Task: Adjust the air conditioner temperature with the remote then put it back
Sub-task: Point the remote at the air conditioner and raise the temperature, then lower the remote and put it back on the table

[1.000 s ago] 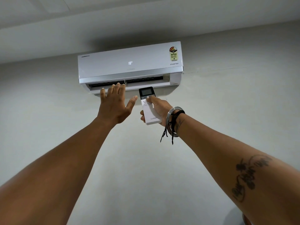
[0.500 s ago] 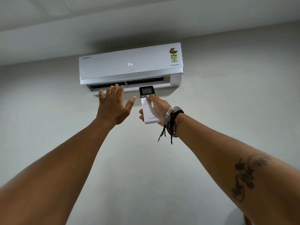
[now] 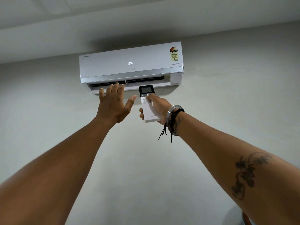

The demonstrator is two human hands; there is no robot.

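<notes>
A white wall-mounted air conditioner point(image 3: 131, 62) hangs high on the grey wall, its front display reading 24 and its vent flap open underneath. My right hand point(image 3: 159, 109) holds a white remote point(image 3: 148, 104) with a dark screen at its top, pointed up at the unit, thumb resting on the buttons below the screen. My left hand point(image 3: 113, 104) is raised beside it, fingers spread, palm facing the vent just under the flap, holding nothing.
A grey wall point(image 3: 243, 103) and a pale ceiling point(image 3: 146, 17) fill the view. A round pale object point(image 3: 236, 215) with an orange-brown edge shows at the bottom right corner. Bangle and black threads point(image 3: 172, 120) circle my right wrist.
The display went from 18 to 24. Both hands stayed nearly where they were, drifting slightly left; my thumb slid a little lower on the remote.
</notes>
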